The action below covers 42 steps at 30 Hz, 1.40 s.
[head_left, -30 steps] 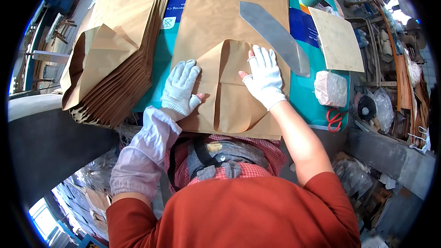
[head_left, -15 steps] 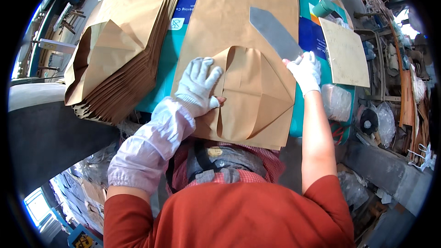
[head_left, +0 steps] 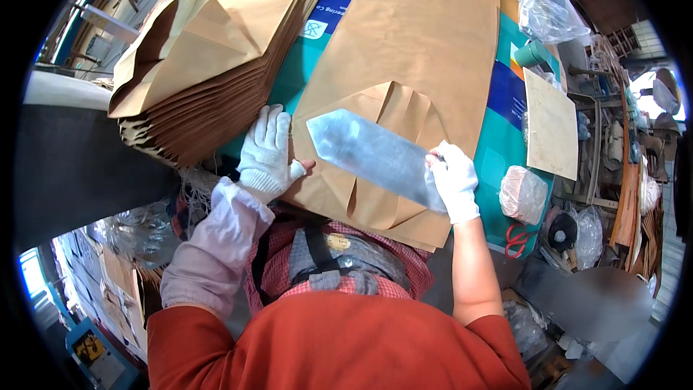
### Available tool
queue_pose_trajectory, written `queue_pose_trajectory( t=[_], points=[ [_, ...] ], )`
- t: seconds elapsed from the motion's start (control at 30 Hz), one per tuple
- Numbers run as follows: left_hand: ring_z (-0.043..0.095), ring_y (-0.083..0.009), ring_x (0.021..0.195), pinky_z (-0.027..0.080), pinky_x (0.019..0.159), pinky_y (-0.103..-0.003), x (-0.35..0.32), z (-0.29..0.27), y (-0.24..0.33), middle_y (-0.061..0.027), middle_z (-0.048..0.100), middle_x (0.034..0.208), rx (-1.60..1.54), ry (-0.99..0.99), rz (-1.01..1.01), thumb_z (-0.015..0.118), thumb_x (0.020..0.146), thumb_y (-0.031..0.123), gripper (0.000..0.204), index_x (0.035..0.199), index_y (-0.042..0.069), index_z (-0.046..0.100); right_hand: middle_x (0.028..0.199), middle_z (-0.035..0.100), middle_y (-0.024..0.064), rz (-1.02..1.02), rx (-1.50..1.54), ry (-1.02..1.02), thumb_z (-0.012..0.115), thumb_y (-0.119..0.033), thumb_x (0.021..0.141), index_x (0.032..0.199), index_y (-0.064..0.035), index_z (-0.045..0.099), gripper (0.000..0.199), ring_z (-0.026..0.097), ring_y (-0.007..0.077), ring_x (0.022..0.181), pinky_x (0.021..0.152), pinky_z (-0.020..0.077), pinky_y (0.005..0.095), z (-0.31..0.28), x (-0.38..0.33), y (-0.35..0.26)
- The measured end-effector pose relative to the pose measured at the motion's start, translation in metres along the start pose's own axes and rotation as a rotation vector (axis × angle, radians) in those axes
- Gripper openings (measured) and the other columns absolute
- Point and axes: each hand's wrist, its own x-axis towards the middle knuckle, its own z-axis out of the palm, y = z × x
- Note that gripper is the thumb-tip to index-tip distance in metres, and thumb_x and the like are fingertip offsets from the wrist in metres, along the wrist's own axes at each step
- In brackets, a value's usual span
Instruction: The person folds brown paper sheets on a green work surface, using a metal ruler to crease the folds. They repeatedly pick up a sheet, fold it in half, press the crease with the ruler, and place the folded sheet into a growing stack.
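Observation:
A large brown paper bag (head_left: 422, 36) lies flat in front of me, its near end folded out into a pointed diamond shape. My right hand (head_left: 455, 182), in a white glove, is closed on the near end of a flat grey metal blade (head_left: 368, 152) with a pointed tip. This blade lies slantwise across the folded bag end and hides part of it. At the bag's left edge my left hand (head_left: 266, 153), also gloved, rests with its fingers stretched out and the thumb toward the paper. No object shows in it.
A thick stack of brown paper bags (head_left: 209, 108) sits at the left on the teal table cover (head_left: 303, 65). To the right are a cream board (head_left: 550, 124), a green cup (head_left: 533, 54), a plastic-wrapped bundle (head_left: 523, 195) and red-handled scissors (head_left: 517, 240).
The blade has swung from the bag's right side to across its folded end, with my right hand moving nearer. My left hand has slid left, off the fold to the bag's edge.

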Motion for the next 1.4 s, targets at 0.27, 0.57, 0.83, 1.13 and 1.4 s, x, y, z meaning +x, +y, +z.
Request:
queue_pose_trajectory(
  t=[0.27,0.57,0.83,1.13,1.4],
  points=[
    [0.059,-0.0379,0.123,0.054,0.095,-0.046,-0.001,0.004,0.035,-0.0154,0.062,0.129,-0.335,0.051,0.296,0.074,0.06,0.004,0.061,0.119,0.001,0.06,0.094,0.071,0.0129,-0.037,-0.017,-0.092,0.074,-0.022,0.09,0.095,-0.0099,0.071,0.013,0.07,0.0352,0.084,0.075,0.0556,0.0446,0.007,0.027,-0.009],
    [0.056,-0.0382,0.128,0.054,0.097,-0.045,0.0,0.001,0.034,-0.0153,0.061,0.133,-0.308,-0.01,0.333,0.075,0.062,0.004,0.063,0.123,0.002,0.059,0.096,0.071,0.0137,-0.05,-0.077,-0.074,0.072,-0.021,0.091,0.095,-0.0091,0.07,0.013,0.071,0.0353,0.088,0.076,0.0566,0.0446,0.007,0.024,-0.005],
    [0.052,-0.043,0.135,0.049,0.105,-0.051,-0.001,0.008,0.033,-0.019,0.058,0.14,-0.221,-0.121,0.312,0.072,0.07,0.005,0.058,0.127,0.001,0.059,0.141,0.058,0.017,-0.429,-0.416,0.038,0.079,-0.043,0.078,0.131,-0.0038,0.066,0.067,0.051,0.0377,0.132,0.12,0.0314,0.0576,0.028,-0.009,-0.039],
    [0.044,-0.0445,0.144,0.043,0.113,-0.051,-0.004,0.002,0.033,-0.0188,0.053,0.152,-0.151,-0.233,0.321,0.068,0.078,0.005,0.063,0.14,0.002,0.055,0.143,0.057,0.0154,-0.352,-0.349,0.077,0.078,-0.049,0.078,0.133,-0.0063,0.065,0.07,0.047,0.0362,0.135,0.122,0.0278,0.0586,0.034,-0.019,-0.031],
    [0.053,-0.0427,0.132,0.048,0.106,-0.051,0.022,-0.026,0.047,-0.0211,0.058,0.14,-0.174,-0.361,0.327,0.077,0.062,0.015,0.065,0.123,-0.002,0.06,0.145,0.061,0.0132,-0.403,-0.225,0.09,0.077,-0.04,0.083,0.124,-0.0075,0.072,0.053,0.051,0.034,0.139,0.124,0.0291,0.0552,0.035,-0.014,-0.018]
  ],
)
